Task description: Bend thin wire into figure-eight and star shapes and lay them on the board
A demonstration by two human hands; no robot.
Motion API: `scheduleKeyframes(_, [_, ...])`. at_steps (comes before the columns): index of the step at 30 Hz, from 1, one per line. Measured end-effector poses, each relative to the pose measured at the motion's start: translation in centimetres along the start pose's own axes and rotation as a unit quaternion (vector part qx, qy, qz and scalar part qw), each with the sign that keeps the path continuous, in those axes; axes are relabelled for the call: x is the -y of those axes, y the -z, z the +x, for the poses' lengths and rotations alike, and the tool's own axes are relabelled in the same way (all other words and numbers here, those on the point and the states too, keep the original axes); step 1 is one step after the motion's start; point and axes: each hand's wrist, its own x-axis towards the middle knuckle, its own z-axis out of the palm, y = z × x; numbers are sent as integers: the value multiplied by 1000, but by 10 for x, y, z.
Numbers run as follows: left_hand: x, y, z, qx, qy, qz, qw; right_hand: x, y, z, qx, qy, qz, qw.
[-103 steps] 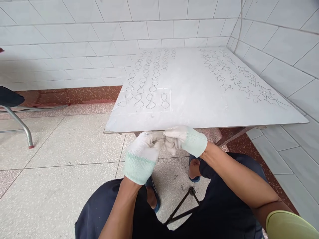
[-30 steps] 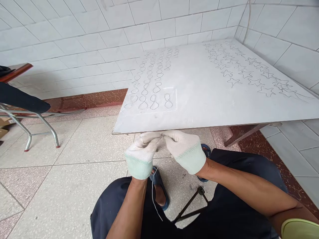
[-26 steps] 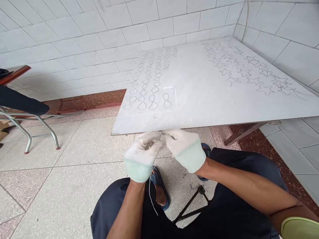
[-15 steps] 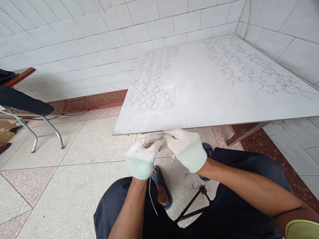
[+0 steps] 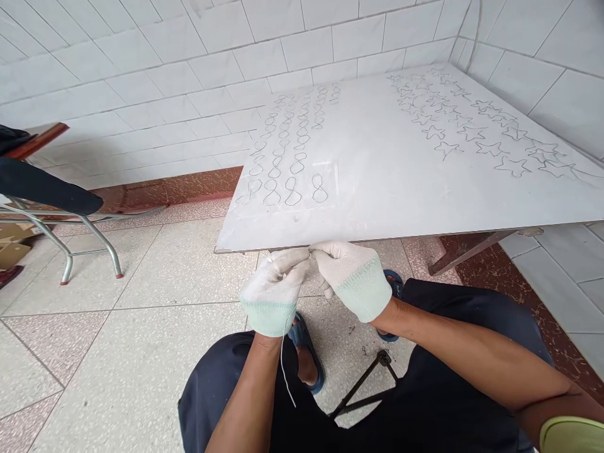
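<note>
My left hand [image 5: 276,283] and my right hand [image 5: 346,274], both in white knit gloves with pale green cuffs, meet just below the near edge of the white tabletop [image 5: 377,207]. Thumbs and fingertips are pinched together where the two hands touch. Whatever lies between them is too small and covered to make out. A loose white thread [image 5: 284,371] dangles from the left glove's cuff. On the tabletop beyond, several thin wire figure-eights [image 5: 292,190] lie in rows at the left. Several thin wire stars [image 5: 491,149] are spread at the right.
White tiled walls [image 5: 212,75] border the table's back and right side. At far left stands a metal-legged stool [image 5: 108,251], with a person's dark-clothed leg [image 5: 47,185] beside it. Below my hands are my sandalled feet [image 5: 306,358] and a dark metal stand [image 5: 363,390].
The view has shifted slightly. My hands stay pinched together at the table edge, with almost no movement; the wire shapes lie as before.
</note>
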Motion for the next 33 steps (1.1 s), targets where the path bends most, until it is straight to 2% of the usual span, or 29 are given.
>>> scheduleKeyframes(4, [-4, 4, -1, -11, 5, 0, 1000, 5, -1, -4, -1, -24, -2, 1000])
scheduleKeyframes(7, [-8, 7, 0, -9, 17, 4, 1000, 8, 0, -6, -3, -11, -28, 1000])
scheduleKeyframes(13, [-12, 14, 7, 41, 1, -18, 999, 4, 2, -8, -2, -12, -44, 999])
scheduleKeyframes(17, [-8, 21, 13, 109, 0, -29, 994, 5, 4, -10, 18, -9, -85, 996])
scheduleKeyframes(21, [-2, 32, 17, 153, 4, -27, 988, 8, 10, -10, 37, 48, -184, 981])
scheduleKeyframes(26, [-2, 44, 17, 190, -30, -5, 981, 9, 21, -6, 85, 168, -293, 937])
scheduleKeyframes(30, [-7, 49, 18, 231, -31, 4, 973, 11, 30, -3, 150, 198, -325, 912])
scheduleKeyframes(33, [-9, 49, 19, 264, 4, -18, 964, 10, 32, 0, 178, 204, -327, 905])
